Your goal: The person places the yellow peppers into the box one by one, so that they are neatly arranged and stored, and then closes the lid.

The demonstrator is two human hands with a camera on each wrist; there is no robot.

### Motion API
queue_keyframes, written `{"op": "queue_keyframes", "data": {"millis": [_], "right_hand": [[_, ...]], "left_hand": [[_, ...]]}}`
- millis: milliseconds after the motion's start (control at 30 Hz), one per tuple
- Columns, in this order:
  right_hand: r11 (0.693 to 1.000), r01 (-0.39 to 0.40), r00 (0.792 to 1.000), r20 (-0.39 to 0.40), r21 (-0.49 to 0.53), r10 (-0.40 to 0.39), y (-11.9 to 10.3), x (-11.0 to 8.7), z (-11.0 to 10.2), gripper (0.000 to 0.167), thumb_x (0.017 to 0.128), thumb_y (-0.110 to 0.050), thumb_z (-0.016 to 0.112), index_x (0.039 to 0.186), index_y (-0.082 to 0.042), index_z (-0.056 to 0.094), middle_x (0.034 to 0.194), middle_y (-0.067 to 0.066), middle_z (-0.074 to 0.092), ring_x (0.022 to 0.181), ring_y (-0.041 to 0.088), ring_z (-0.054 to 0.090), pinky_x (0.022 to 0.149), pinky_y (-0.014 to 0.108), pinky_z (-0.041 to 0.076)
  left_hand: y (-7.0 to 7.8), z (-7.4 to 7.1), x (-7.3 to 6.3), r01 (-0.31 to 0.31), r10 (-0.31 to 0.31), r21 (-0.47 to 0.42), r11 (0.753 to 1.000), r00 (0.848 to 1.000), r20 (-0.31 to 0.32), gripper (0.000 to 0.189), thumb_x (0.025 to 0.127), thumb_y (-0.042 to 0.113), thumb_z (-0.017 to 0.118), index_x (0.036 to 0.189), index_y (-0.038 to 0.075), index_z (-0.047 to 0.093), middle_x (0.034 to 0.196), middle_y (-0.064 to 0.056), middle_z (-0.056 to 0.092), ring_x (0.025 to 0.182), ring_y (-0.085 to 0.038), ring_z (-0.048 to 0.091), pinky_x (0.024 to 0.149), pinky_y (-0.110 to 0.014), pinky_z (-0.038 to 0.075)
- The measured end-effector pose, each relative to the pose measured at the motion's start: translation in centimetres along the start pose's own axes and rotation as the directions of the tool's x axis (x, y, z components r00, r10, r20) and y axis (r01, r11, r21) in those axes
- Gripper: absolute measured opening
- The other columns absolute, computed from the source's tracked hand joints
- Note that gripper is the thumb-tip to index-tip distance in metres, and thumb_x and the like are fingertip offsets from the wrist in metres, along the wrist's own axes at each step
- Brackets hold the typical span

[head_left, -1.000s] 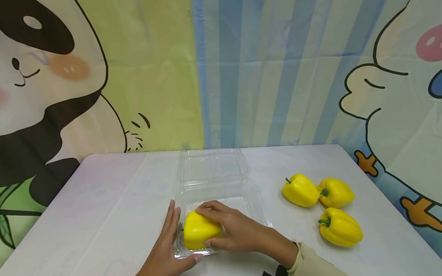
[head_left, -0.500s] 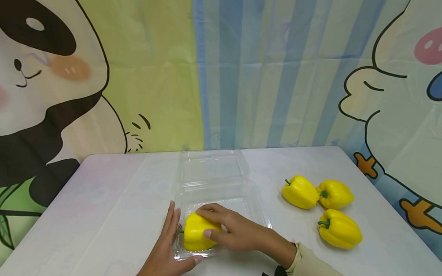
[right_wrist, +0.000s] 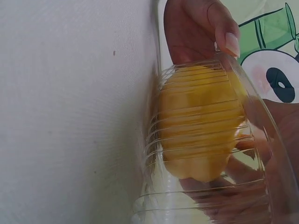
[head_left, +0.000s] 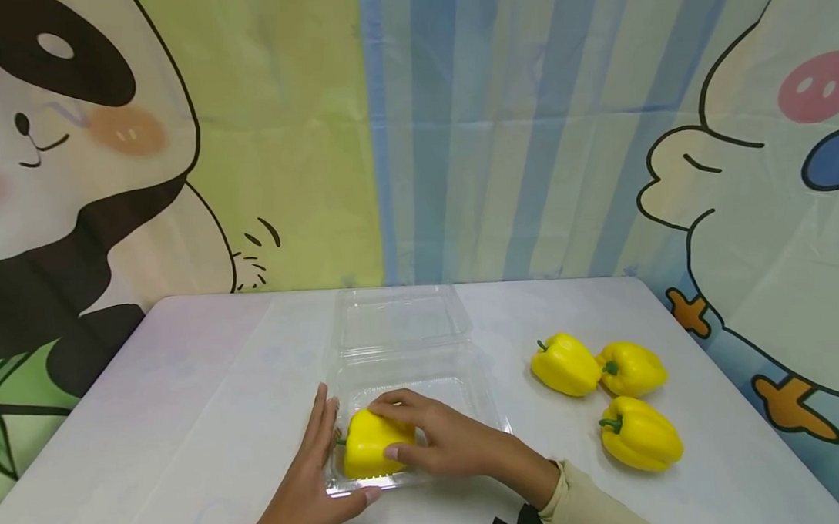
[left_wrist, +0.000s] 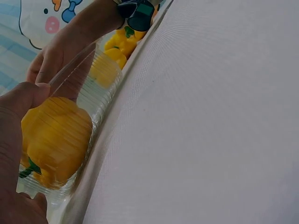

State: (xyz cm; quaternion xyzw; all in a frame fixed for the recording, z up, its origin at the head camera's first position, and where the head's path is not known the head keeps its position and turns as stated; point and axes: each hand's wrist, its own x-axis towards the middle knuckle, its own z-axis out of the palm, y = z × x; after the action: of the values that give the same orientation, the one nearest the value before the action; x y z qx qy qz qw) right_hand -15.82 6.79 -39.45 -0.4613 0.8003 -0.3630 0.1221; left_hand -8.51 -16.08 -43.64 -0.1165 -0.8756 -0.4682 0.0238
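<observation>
A clear plastic clamshell box [head_left: 459, 392] lies on the white table, its hinged lid [head_left: 402, 316] folded back. One yellow bell pepper [head_left: 370, 449] lies on its side in the box's near left corner, green stem pointing left. My right hand [head_left: 446, 440] holds this pepper from the right, fingers over its top and thumb on its near side. Along the box's left wall my left hand [head_left: 305, 470] rests with straight fingers, its thumb [left_wrist: 39, 93] at the near rim. In the right wrist view the pepper [right_wrist: 198, 121] shows through the ribbed wall.
Three more yellow bell peppers lie on the table to the right: one at the left [head_left: 567, 365], one behind it to the right [head_left: 631, 368], and one nearer [head_left: 640, 433]. A cartoon-printed curtain [head_left: 471, 137] hangs behind the table [head_left: 188, 393].
My right thumb has shifted up along the pepper's near side. The left hand stays against the box. The head view has shifted slightly.
</observation>
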Motion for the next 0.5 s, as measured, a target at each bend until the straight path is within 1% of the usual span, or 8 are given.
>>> {"op": "queue_keyframes", "data": {"millis": [100, 267, 433, 500], "right_hand": [[1.000, -0.010, 1.000, 0.002, -0.010, 0.010, 0.10, 0.11, 0.10, 0.055, 0.101, -0.039, 0.050, 0.148, -0.010, 0.042, 0.145, 0.000, 0.042, 0.127, 0.012, 0.046, 0.106, 0.031, 0.039], [0.999, -0.021, 1.000, 0.018, -0.048, 0.021, 0.13, 0.07, 0.20, 0.057, 0.102, -0.041, 0.046, 0.149, -0.010, 0.040, 0.147, 0.001, 0.040, 0.126, 0.012, 0.046, 0.105, 0.030, 0.040], [0.998, -0.011, 0.998, 0.061, -0.055, 0.014, 0.16, 0.03, 0.18, 0.054, 0.104, -0.040, 0.040, 0.151, -0.012, 0.034, 0.149, 0.003, 0.036, 0.126, 0.011, 0.045, 0.107, 0.031, 0.038], [0.998, -0.004, 0.997, 0.072, -0.062, 0.008, 0.17, 0.01, 0.16, 0.053, 0.105, -0.039, 0.038, 0.151, -0.014, 0.032, 0.150, 0.004, 0.034, 0.125, 0.012, 0.045, 0.107, 0.032, 0.037]], "left_hand": [[-0.06, 0.00, 0.05, -0.015, 0.015, -0.002, 1.000, 1.000, -0.010, 0.121, 0.071, 0.048, 0.084, 0.158, 0.016, 0.006, 0.163, 0.004, -0.010, 0.139, -0.036, 0.031, 0.101, -0.046, 0.040], [-0.12, 0.07, 0.08, -0.022, 0.022, 0.008, 1.000, 1.000, -0.015, 0.120, 0.071, 0.049, 0.084, 0.158, 0.014, 0.007, 0.162, 0.009, -0.012, 0.139, -0.036, 0.031, 0.101, -0.048, 0.039], [-0.01, 0.05, 0.03, -0.044, 0.044, 0.028, 0.999, 0.999, -0.017, 0.119, 0.073, 0.049, 0.082, 0.157, 0.011, 0.008, 0.162, 0.008, -0.013, 0.139, -0.038, 0.029, 0.100, -0.051, 0.039], [0.02, 0.03, 0.04, -0.057, 0.058, 0.026, 0.998, 0.998, -0.020, 0.118, 0.074, 0.048, 0.082, 0.157, 0.010, 0.008, 0.162, 0.005, -0.012, 0.139, -0.039, 0.029, 0.100, -0.051, 0.039]]}}
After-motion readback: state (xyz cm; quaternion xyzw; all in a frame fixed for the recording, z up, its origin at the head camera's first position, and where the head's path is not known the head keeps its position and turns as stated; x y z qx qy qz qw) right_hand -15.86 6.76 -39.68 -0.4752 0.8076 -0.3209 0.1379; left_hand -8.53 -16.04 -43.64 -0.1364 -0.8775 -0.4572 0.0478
